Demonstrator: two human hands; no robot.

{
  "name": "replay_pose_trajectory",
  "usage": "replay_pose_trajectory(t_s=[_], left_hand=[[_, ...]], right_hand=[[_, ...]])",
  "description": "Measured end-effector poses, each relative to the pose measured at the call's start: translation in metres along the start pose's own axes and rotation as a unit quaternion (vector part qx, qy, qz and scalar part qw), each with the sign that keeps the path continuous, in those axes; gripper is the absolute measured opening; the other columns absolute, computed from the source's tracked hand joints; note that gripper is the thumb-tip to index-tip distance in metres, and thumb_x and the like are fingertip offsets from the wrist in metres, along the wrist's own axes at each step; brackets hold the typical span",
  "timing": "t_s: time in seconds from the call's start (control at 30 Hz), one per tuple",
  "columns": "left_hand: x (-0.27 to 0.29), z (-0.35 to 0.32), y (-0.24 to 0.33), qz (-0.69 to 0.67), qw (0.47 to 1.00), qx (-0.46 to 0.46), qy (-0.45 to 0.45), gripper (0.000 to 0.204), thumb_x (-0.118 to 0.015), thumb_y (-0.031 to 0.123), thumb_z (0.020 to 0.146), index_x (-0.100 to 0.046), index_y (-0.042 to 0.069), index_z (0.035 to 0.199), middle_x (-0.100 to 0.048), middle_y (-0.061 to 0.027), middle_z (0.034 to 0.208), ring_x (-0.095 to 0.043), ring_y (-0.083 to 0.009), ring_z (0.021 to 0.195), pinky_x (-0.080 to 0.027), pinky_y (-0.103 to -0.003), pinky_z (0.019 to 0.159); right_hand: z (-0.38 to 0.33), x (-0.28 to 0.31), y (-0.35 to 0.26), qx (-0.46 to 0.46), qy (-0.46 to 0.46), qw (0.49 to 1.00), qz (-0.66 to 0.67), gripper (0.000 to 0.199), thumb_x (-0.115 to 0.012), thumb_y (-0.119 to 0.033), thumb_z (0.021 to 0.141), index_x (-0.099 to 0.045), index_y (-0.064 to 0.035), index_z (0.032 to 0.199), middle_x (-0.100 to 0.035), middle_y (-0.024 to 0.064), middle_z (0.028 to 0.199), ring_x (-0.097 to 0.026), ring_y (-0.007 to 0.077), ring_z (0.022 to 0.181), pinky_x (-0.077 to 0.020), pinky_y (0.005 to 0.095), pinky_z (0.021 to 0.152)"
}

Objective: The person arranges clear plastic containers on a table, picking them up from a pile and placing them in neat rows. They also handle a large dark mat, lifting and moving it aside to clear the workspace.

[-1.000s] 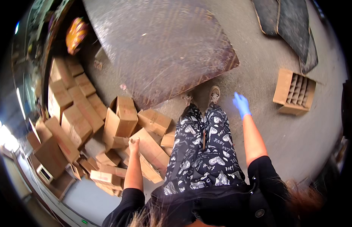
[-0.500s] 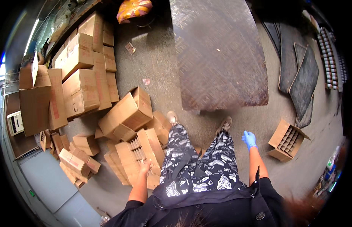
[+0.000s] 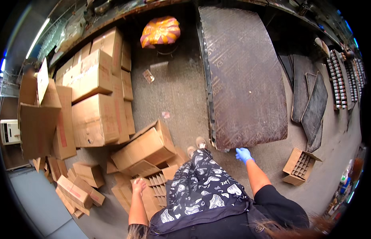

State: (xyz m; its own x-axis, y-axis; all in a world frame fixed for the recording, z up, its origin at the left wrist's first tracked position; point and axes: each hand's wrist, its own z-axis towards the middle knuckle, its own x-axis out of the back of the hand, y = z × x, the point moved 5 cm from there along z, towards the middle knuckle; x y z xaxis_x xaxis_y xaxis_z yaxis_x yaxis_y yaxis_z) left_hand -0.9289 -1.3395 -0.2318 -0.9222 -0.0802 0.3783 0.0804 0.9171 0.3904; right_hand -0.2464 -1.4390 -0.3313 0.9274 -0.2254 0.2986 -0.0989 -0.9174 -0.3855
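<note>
- Standing on a concrete floor (image 3: 181,95), the person looks down over black-and-white patterned trousers at both hands.
- The right hand (image 3: 243,154), in a blue glove, hangs just below the near edge of a big dark board (image 3: 245,75); whether it touches that edge I cannot tell. Its fingers look loosely curled and hold nothing.
- The left hand (image 3: 138,185) is bare, fingers relaxed and open, gripping nothing. It hovers over an open box with card dividers (image 3: 155,187) that lies on the floor right beside the person's left leg.
- Just beyond that box, toward the feet, a larger cardboard box (image 3: 143,149) lies tilted with its flaps open.
- A second small box with dividers (image 3: 300,166) sits on the floor to the person's right, well apart from the gloved hand.
- A stack of closed cardboard boxes (image 3: 95,91) rises to the left, with smaller flat cartons (image 3: 73,191) scattered at its foot.
- An orange and yellow cushion (image 3: 160,31) rests on a stool at the far end of the floor.
- Dark mats (image 3: 311,103) lie to the right of the board.
</note>
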Motion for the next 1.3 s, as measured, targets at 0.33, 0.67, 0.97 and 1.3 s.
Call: replay_pose_trajectory(t_s=[0.33,0.67,0.97,1.3], left_hand=[[-0.321,0.014,0.539,0.181,0.918,-0.315,-0.162,0.041,-0.062,0.021,0.090,-0.051,0.003,0.125,-0.063,-0.0062,0.096,-0.062,-0.0131,0.081,-0.051,-0.027,0.067],[-0.779,0.038,0.857,0.410,0.609,-0.655,-0.177,0.037,-0.062,0.032,0.088,-0.063,0.000,0.106,-0.068,-0.0130,0.088,-0.065,-0.0209,0.079,-0.051,-0.033,0.073],[-1.098,0.098,0.982,0.470,0.395,-0.789,-0.020,0.050,-0.063,0.046,0.084,-0.062,0.003,0.110,-0.063,-0.0268,0.101,-0.061,-0.0410,0.096,-0.049,-0.046,0.082],[-1.232,0.185,1.071,0.502,0.523,-0.683,-0.090,0.089,-0.045,0.069,0.084,-0.049,-0.008,0.128,-0.054,-0.0233,0.127,-0.051,-0.0329,0.118,-0.040,-0.038,0.098]], right_hand=[[0.024,0.051,0.064,-0.155,0.425,0.881,0.137,0.054,-0.061,-0.036,0.082,-0.058,0.0094,0.112,-0.059,0.0283,0.115,-0.056,0.0393,0.110,-0.0433,0.0440,0.095],[0.049,0.040,0.031,-0.375,0.415,0.786,0.264,0.099,-0.062,-0.058,0.078,-0.025,0.0095,0.141,-0.032,0.0286,0.143,-0.036,0.0376,0.132,-0.0307,0.0391,0.109],[0.077,0.075,0.108,-0.274,0.518,0.733,0.347,0.074,-0.043,-0.054,0.093,-0.043,0.0093,0.131,-0.049,0.0197,0.132,-0.046,0.0262,0.122,-0.0321,0.0346,0.105],[0.081,0.099,0.074,-0.259,0.611,0.588,0.463,0.079,-0.047,-0.062,0.088,-0.053,0.0075,0.126,-0.059,0.0126,0.121,-0.054,0.0219,0.108,-0.0386,0.0317,0.096]])
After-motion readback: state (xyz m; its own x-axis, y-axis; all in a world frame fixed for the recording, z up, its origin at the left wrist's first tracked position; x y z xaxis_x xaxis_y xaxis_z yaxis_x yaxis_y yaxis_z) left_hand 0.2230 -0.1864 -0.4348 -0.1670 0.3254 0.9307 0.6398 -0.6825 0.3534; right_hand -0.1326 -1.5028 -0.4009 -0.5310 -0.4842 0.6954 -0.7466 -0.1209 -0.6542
